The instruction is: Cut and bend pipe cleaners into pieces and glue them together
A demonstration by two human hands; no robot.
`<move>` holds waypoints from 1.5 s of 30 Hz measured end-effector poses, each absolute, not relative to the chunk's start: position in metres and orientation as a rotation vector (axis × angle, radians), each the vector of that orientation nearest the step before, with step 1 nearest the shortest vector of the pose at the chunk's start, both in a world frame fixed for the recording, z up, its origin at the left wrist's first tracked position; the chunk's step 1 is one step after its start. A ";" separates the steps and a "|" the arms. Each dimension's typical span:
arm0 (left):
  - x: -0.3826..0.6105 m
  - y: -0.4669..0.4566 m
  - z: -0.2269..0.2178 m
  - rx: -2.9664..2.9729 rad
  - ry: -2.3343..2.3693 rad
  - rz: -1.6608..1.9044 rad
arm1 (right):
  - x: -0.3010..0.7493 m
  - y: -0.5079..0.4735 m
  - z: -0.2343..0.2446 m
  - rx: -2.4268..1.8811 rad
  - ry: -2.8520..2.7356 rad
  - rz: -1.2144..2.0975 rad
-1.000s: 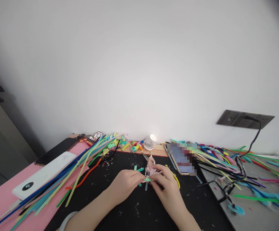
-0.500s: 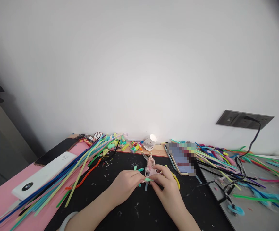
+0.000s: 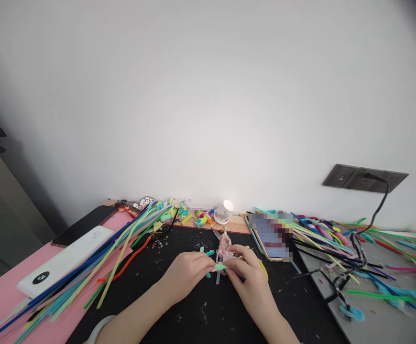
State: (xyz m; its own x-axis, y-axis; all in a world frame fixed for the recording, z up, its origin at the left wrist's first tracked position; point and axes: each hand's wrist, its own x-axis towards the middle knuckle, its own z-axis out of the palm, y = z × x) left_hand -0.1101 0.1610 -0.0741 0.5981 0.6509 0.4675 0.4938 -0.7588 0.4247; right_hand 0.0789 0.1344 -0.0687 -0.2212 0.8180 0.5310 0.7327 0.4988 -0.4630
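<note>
My left hand point(image 3: 191, 273) and my right hand point(image 3: 250, 276) meet over the black mat point(image 3: 186, 315). Between their fingertips is a short green piece of pipe cleaner point(image 3: 220, 266), pinched from both sides. Just behind it lies a pale pink clip-like thing with a fuzzy top point(image 3: 224, 240), partly covered by my right fingers. Scissors point(image 3: 264, 270) show a yellow handle beyond my right hand, their middle hidden. More short green pipe cleaner pieces point(image 3: 208, 252) lie by my left fingertips, and a grey-blue strip point(image 3: 218, 278) sticks out below the pinched piece.
Long pipe cleaners point(image 3: 122, 253) and a white power bank point(image 3: 64, 260) lie on the left. A paper cup point(image 3: 224, 212) stands at the wall. Right of the mat are a phone point(image 3: 270, 241), more pipe cleaners point(image 3: 322, 234) and a black cable point(image 3: 376, 217).
The fingers of both hands have shifted very slightly around the green piece, and more of it shows now. Everything else stays where it was.
</note>
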 end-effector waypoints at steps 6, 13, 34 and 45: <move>-0.111 0.160 -0.070 2.585 0.922 0.830 | 0.080 0.135 -0.071 -1.284 -1.995 0.154; -0.111 0.160 -0.070 2.608 0.907 0.831 | 0.081 0.136 -0.073 -1.272 -1.993 0.136; -0.112 0.160 -0.072 2.641 0.902 0.824 | 0.079 0.136 -0.071 -1.284 -1.967 0.149; -0.113 0.163 -0.075 2.512 0.990 0.925 | 0.083 0.138 -0.069 -1.330 -1.931 0.189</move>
State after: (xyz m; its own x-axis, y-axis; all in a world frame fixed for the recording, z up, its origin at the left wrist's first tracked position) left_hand -0.1131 0.1633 -0.0755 0.5585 0.6901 0.4603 0.5064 -0.7232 0.4697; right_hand 0.0834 0.1376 -0.0690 -0.1598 0.8480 0.5053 0.7338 0.4444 -0.5138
